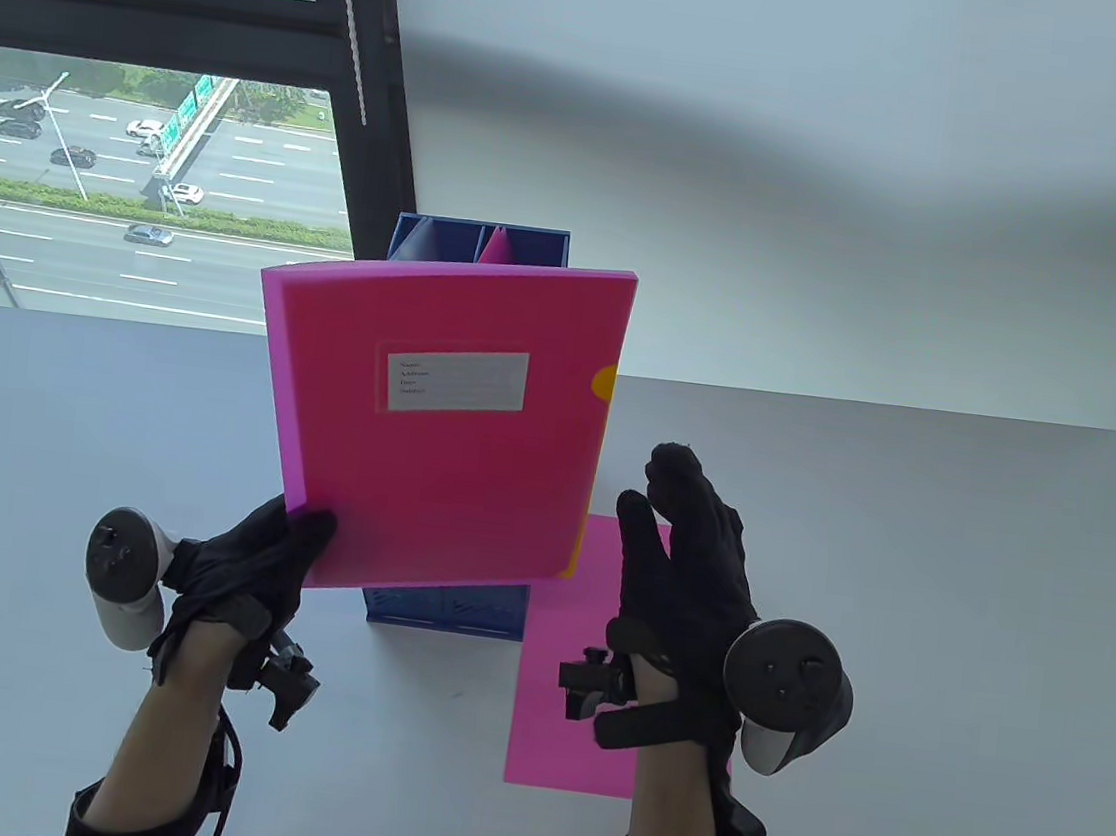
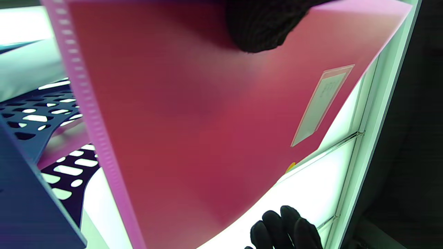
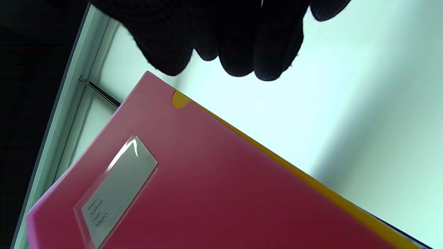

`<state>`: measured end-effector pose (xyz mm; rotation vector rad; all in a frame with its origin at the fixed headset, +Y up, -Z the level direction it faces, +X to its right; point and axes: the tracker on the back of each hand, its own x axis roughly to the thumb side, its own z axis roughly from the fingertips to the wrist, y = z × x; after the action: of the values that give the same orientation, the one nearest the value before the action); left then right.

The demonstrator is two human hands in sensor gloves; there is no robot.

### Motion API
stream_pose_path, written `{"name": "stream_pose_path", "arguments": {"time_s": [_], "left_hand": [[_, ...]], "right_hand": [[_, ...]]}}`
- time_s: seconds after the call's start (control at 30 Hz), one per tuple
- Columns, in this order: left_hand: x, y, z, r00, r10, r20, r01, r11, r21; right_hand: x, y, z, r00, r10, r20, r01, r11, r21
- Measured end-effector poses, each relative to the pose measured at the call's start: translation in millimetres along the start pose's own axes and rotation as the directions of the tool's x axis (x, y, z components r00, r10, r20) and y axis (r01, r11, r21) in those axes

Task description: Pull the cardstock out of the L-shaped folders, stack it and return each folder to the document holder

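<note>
A pink L-shaped folder (image 1: pixel 446 425) with a white label is held upright above the blue document holder (image 1: pixel 443 611). My left hand (image 1: pixel 267 546) grips its lower left corner. Yellow cardstock (image 1: pixel 604 381) shows at the folder's right edge; the right wrist view shows this yellow cardstock (image 3: pixel 311 181) along the folder (image 3: pixel 214 186) edge. My right hand (image 1: pixel 683 553) hovers to the folder's right with fingers straight, holding nothing, above a pink cardstock sheet (image 1: pixel 576 702) lying flat on the table. In the left wrist view the folder (image 2: pixel 207 121) fills the frame, the thumb (image 2: pixel 263 24) pressing on it.
The blue holder's back compartments (image 1: pixel 482 243) hold more folders, one pale and one pink. A window (image 1: pixel 135 158) lies beyond the white table's (image 1: pixel 946 633) far left edge. A white wall stands behind.
</note>
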<state>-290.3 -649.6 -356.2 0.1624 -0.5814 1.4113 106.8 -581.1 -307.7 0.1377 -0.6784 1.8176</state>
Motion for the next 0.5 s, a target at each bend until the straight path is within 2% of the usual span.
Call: {"name": "stream_pose_path", "arguments": {"time_s": [0.3,0.37,0.43,0.5], "left_hand": [[-18.7,-17.0,-6.6,0.992,0.122,-0.03,-0.125,0.979,-0.163],[-21.7,-24.5,-8.0,0.99,0.138,-0.04,-0.143,0.97,-0.196],[-25.1,-29.9,-8.1,0.989,0.139,-0.055,-0.148,0.966,-0.211],[-28.6,-32.7,-8.3,0.985,0.155,-0.069,-0.166,0.964,-0.208]], "right_hand": [[-19.9,12.3,-7.6,0.974,-0.2,-0.104,0.216,0.962,0.17],[-21.5,14.7,-8.0,0.967,-0.232,-0.107,0.249,0.951,0.182],[-21.8,14.6,-7.2,0.964,-0.247,-0.097,0.26,0.953,0.153],[-19.9,12.5,-7.3,0.984,-0.169,-0.053,0.175,0.976,0.13]]}}
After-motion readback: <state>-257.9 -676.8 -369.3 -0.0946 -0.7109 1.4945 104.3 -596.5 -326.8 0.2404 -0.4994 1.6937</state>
